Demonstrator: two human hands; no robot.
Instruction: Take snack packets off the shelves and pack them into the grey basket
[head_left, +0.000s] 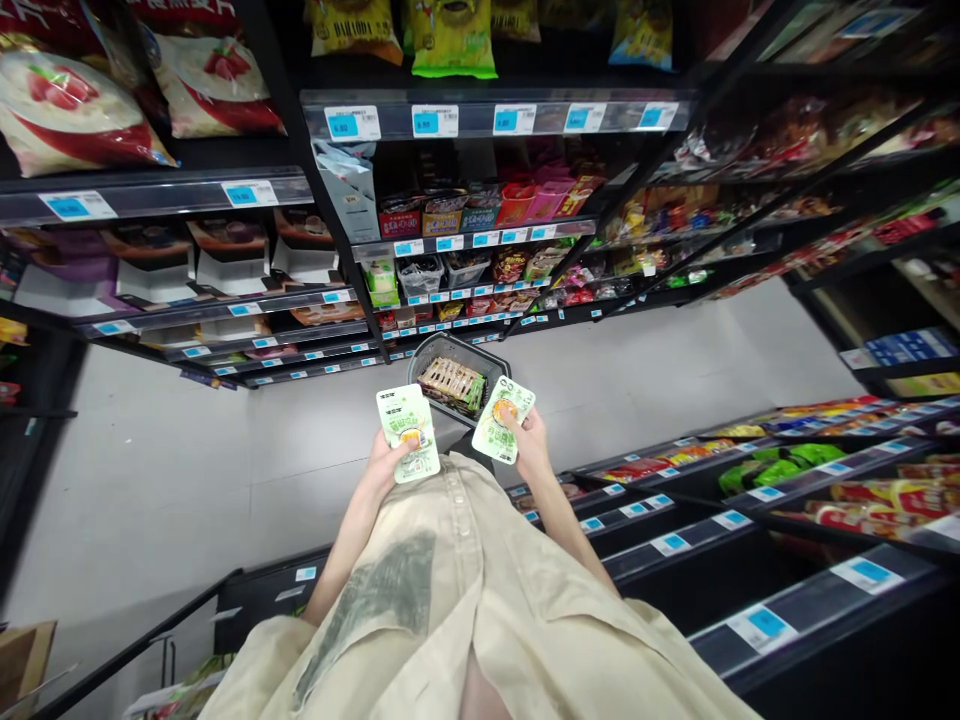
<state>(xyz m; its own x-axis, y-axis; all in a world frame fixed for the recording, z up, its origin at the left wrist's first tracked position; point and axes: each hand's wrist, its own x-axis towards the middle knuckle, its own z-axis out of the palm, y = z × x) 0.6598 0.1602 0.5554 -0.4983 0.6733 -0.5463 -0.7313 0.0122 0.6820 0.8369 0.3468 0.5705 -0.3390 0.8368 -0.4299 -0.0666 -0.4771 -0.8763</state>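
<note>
My left hand (388, 462) grips a pale green-and-white snack packet (405, 415), thumb across its front. In my right hand (531, 440) is a second packet (495, 440) of the same look, tilted to the right, with the thumb on its orange picture. Both packets are held apart from each other in front of my waist. Beyond and below them a dark grey shopping basket (491, 362) stands on the floor. Several brown-and-cream packs (450, 380) with some green lie inside it. The packet in my right hand overlaps the basket's near right edge.
Stocked shelves with price tags rise ahead, holding yellow bags (450, 35), red-and-white bags (210, 80) and small boxes (442, 218). On the right, a low shelf (675, 540) with green packs (776, 467) runs close to my side. Grey floor (315, 440) lies between the shelves.
</note>
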